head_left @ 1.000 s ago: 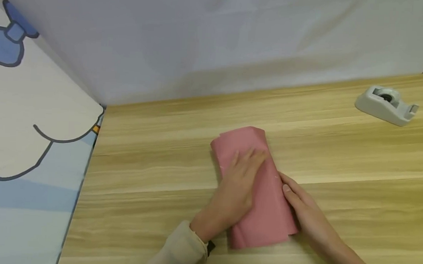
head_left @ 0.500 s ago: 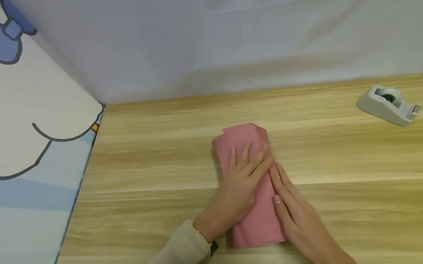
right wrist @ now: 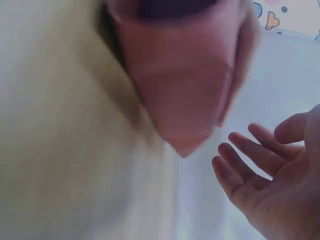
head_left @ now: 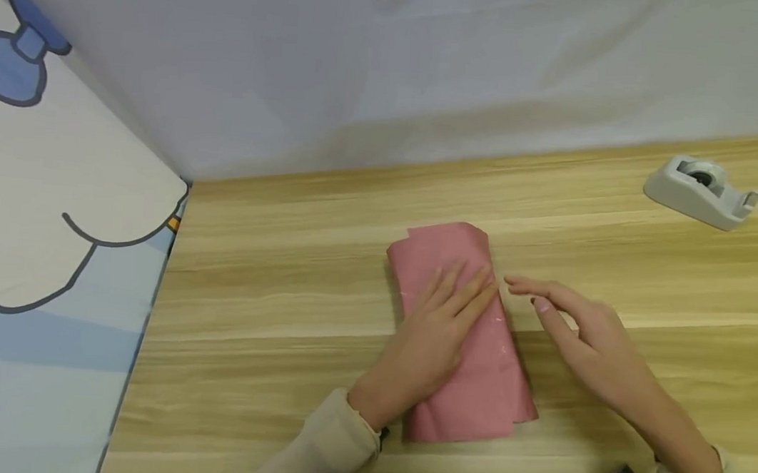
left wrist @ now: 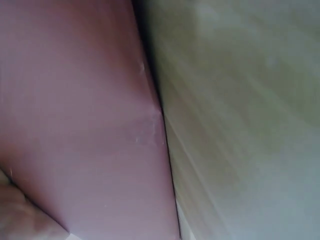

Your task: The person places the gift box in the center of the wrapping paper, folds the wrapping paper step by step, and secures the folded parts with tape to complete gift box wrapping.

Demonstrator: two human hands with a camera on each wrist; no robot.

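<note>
A whitish backdrop (head_left: 374, 79) and cartoon panel (head_left: 43, 269) border the wood-grain table (head_left: 274, 274).

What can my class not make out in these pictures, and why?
Folded pink sheet, head view: partly hidden under the left grip; its underside faces the tabletop.
Dark patch, right wrist view: cut off by the top edge, so unidentifiable.
Cartoon figure, head view: cut off by the left edge.
Wood grain, left wrist view: blurred.
Tape end on the tape dispenser, head view: too small.
</note>
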